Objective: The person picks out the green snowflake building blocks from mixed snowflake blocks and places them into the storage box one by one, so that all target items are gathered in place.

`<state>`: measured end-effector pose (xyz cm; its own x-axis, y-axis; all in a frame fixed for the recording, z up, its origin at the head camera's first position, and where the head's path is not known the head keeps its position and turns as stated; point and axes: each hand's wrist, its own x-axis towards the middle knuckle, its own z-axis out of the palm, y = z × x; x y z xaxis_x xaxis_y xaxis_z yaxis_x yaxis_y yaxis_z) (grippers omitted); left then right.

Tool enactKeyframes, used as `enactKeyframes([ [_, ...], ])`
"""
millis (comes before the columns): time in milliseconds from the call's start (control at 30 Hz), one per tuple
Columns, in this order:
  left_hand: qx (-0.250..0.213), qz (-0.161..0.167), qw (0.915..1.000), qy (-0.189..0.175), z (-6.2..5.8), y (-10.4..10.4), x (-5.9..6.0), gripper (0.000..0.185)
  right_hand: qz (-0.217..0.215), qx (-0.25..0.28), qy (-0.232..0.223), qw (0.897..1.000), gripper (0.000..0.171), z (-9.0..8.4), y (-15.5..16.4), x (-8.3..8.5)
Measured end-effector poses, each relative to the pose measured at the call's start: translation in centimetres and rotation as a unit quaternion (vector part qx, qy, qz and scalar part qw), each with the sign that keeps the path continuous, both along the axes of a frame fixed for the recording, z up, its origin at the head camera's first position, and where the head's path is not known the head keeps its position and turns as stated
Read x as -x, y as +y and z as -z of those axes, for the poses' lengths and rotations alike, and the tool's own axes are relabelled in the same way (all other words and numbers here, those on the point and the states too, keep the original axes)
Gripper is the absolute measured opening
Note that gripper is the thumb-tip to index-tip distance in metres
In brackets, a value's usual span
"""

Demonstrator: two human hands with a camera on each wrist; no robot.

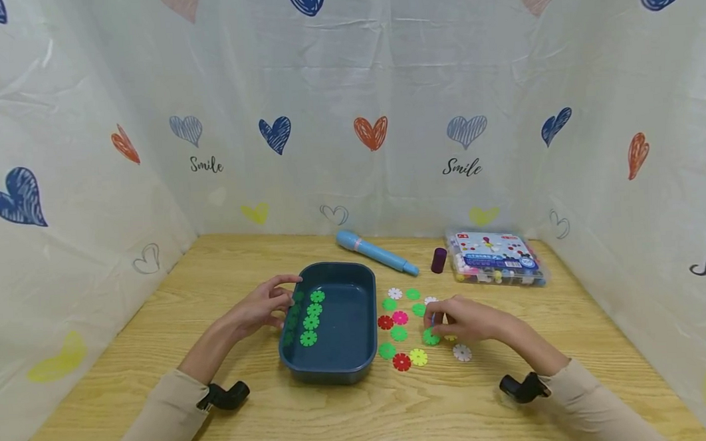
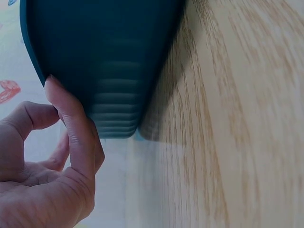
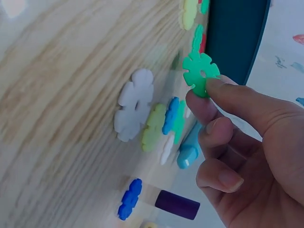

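Note:
A deep dark-blue plastic tray [image 1: 349, 317] stands on the table, several green snowflake discs [image 1: 311, 322] in a column along its left side. My left hand [image 1: 266, 305] holds the tray's left rim with bent fingers, also seen in the left wrist view, where the hand [image 2: 61, 156] meets the rim from outside. To the right of the tray, my right hand [image 1: 469, 319] pinches a green snowflake disc [image 3: 200, 71] between thumb and index finger, just above the table. Loose discs lie around it, among them a white disc [image 3: 135, 105], a pink disc [image 1: 399, 318] and a yellow disc [image 1: 419, 357].
At the back lies a light-blue microphone-shaped stick [image 1: 379, 253]. A dark purple cylinder [image 1: 439, 260] stands beside a clear box [image 1: 499, 259] of small colourful pieces. A white curtain printed with hearts [image 1: 321, 189] surrounds the wooden table [image 1: 255, 412] at the back and sides.

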<state>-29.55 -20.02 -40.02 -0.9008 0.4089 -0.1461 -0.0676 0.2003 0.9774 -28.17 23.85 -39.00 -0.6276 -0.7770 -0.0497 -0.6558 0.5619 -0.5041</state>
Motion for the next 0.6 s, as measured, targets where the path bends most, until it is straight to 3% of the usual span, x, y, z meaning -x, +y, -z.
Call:
enactKeyframes([
  [200, 0.008, -0.004, 1.0, 0.003, -0.1, 0.0, 0.0, 0.05, -0.023, 0.01, 0.031, 0.999, 0.009, -0.9, -0.3, 0.6],
  [600, 0.007, -0.003, 1.0, 0.0, 0.0, 0.3, 0.1, 0.049, -0.013, 0.002, 0.059, 0.998, 0.015, -3.9, -1.9, 1.4],
])
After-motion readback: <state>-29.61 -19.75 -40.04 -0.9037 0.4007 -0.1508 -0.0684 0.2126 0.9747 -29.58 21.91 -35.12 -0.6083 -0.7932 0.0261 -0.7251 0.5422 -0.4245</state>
